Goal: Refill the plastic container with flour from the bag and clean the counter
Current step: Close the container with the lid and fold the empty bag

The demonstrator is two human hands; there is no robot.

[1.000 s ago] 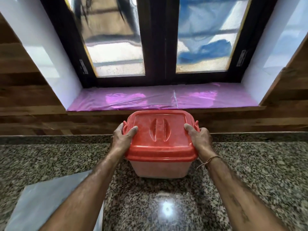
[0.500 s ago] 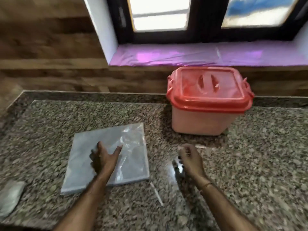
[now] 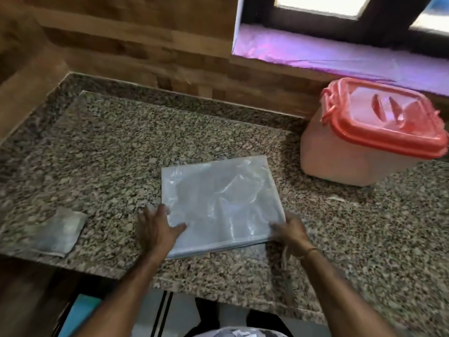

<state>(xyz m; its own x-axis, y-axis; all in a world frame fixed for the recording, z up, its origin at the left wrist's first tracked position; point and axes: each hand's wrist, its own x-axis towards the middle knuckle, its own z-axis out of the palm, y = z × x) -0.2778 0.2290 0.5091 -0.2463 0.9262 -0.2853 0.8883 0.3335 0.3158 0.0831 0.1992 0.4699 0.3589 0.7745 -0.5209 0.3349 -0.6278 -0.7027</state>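
The flat, folded clear plastic bag [image 3: 218, 203] lies on the granite counter [image 3: 121, 147] in the middle of the view. My left hand [image 3: 155, 229] rests on its near left corner, thumb on top of the plastic. My right hand [image 3: 291, 231] is at its near right corner, fingers on the edge. The plastic container [image 3: 359, 164] stands at the back right by the wall, its red lid [image 3: 386, 117] closed and latched. The image is blurred, so I cannot tell how firmly either hand grips the bag.
A small grey cloth [image 3: 57, 233] lies at the counter's front left edge. A purple-lined window sill [image 3: 315, 54] runs behind the container. Wooden wall panels [image 3: 121, 45] border the counter at the back and left. A few pale crumbs [image 3: 336, 198] lie near the container.
Both hands left the container lid and came down to the bag. The left hand slid from the bag's middle to its near left corner; the right hand reached its near right corner. View swung left.
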